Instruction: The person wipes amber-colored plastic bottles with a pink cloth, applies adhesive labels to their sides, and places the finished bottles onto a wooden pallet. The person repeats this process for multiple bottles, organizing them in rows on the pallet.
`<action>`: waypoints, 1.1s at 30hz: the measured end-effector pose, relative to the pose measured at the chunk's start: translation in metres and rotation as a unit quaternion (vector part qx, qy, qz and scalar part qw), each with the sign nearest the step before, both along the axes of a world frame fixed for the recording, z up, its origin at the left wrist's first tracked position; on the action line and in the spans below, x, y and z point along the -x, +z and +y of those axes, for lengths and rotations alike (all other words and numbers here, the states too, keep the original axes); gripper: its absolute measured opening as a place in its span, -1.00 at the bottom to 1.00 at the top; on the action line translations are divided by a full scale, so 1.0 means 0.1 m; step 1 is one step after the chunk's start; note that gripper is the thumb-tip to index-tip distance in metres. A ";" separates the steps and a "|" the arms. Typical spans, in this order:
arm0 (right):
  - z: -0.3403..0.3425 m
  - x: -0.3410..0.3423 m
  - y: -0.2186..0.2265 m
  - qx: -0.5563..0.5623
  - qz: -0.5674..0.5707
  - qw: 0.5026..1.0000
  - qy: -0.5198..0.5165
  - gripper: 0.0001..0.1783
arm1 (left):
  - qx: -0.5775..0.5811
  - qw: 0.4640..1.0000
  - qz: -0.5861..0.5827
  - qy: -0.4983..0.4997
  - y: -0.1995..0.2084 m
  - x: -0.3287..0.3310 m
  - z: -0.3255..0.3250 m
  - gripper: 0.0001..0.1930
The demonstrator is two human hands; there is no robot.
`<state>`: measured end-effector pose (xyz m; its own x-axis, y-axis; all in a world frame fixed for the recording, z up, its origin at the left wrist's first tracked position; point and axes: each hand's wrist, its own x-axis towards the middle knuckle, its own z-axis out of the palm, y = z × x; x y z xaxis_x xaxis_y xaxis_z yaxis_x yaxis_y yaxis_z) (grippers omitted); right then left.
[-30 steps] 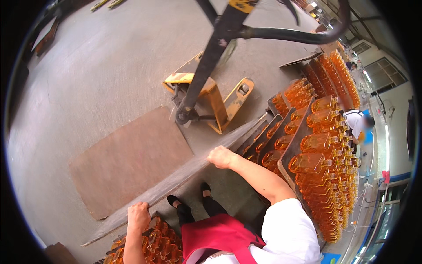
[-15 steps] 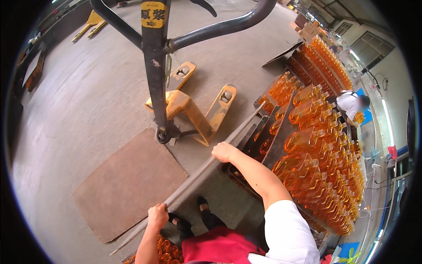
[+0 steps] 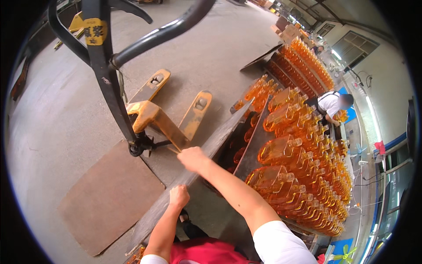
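Observation:
A long thin grey-brown board [image 3: 223,135] slants across in front of me, from lower left up to the bottle rows at right. My right hand [image 3: 193,159] is closed over its upper edge near the middle. A short way down the same edge, my left hand [image 3: 179,196] grips it too, its fingers curled. Both fists are close together, and the fingers behind the board are hidden. Beyond the board stands a yellow pallet jack [image 3: 151,116] with a black handle [image 3: 107,79]. A flat brown sheet [image 3: 112,198] lies on the floor to the left.
Layered rows of glass bottles [image 3: 285,149] with amber liquid stand close at right, dark dividers between layers. More bottle stacks [image 3: 303,61] rise behind. A person in a white top [image 3: 329,103] works beside a bench on the far right. Amber bottles [image 3: 137,255] also show at the lower edge.
My left hand has moved up along the board, nearer to my right hand. The board has tilted and shows more of its face. The surroundings have shifted left in view.

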<state>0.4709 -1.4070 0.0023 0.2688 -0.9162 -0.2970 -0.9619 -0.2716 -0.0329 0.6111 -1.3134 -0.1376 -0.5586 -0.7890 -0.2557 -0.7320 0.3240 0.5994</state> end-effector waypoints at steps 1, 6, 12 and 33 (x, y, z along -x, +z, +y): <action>0.14 -0.15 0.05 -0.001 -0.019 1.000 0.001 -0.90 | -0.011 1.000 -0.012 0.001 -0.02 0.00 0.03 -0.84; 1.09 -0.70 0.17 0.034 -0.229 0.969 0.087 -0.84 | 0.044 0.989 0.126 0.055 -0.53 -0.13 0.32 -0.84; 2.22 -0.19 0.32 -0.096 -0.245 0.959 -0.107 -0.78 | -0.015 0.996 -0.074 -0.043 -0.01 0.16 0.31 -0.82; 3.99 -0.13 0.38 -0.122 -0.260 0.874 -0.393 -0.79 | 0.023 0.989 -0.109 -0.099 -0.01 0.25 0.44 -0.79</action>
<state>0.4836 -1.0078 0.0400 -0.2571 -0.8052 -0.5343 -0.6861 0.5415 -0.4858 0.5861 -1.2693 -0.1381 -0.6389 -0.6833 -0.3534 -0.7617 0.4975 0.4151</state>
